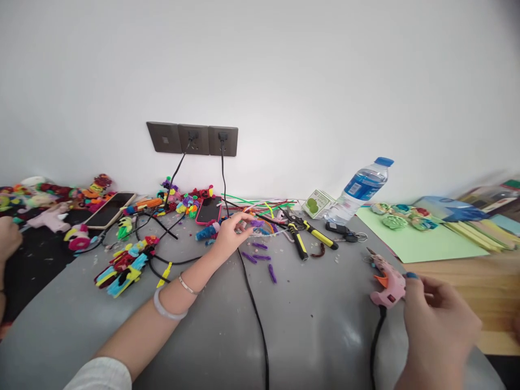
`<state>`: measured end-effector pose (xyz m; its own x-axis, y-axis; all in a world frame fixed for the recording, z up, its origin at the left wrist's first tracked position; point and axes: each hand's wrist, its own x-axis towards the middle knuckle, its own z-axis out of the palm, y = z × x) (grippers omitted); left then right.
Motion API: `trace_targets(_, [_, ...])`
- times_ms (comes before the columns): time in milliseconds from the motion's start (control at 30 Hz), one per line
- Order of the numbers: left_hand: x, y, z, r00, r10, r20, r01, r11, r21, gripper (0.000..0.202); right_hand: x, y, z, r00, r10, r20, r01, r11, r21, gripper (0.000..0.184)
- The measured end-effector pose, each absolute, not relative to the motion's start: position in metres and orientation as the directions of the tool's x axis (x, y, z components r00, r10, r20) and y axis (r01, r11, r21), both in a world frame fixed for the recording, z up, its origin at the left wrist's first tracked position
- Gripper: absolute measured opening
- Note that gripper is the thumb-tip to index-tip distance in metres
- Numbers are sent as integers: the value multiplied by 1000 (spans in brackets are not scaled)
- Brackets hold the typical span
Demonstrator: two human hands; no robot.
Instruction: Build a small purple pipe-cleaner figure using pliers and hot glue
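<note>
My left hand (233,234) reaches over the grey table, thumb and forefinger closed on a short purple pipe cleaner piece (257,223). Several more purple pieces (262,257) lie just below and right of its fingertips. At the right, my right hand (441,311) pinches the rear of a pink glue gun (388,284) with thumb and fingertips. The gun has an orange trigger, its nozzle points up and left, and a black cord runs down from its handle. Beyond the left hand lie loose pipe cleaners (270,208) and yellow-black pliers (298,238).
Two black cords run from the wall sockets (193,139) across the table. A tilted water bottle (361,187), a small box (317,203) and keys (349,234) stand or lie at the back. Colourful fuzzy figures (125,265) and phones are left. Another person's hand (8,238) shows far left.
</note>
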<state>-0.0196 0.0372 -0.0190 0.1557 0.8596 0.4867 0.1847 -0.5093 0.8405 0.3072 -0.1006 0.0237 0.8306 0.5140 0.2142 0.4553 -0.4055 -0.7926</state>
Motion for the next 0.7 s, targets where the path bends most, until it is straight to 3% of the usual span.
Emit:
trace_targets(133, [-21,38,-23,189,830,525,256,-558,790,17,336,-105,1,796,605,36,498,-619,-608,21])
trace_targets(333, [-23,40,-25,203,797,568,308,-603,736,17,374,-93,-16,701,682,-210,540,-699,-468,36])
trace_targets(600, [-23,39,-22,228,804,549,334,-594,732,15,392,-83,-23,572,763,-300,660,-646,-383,48])
trace_targets(700, [-23,38,-20,226,813,537,334,-583,741,14,394,-85,-22,604,780,-163,683,-612,-400,41])
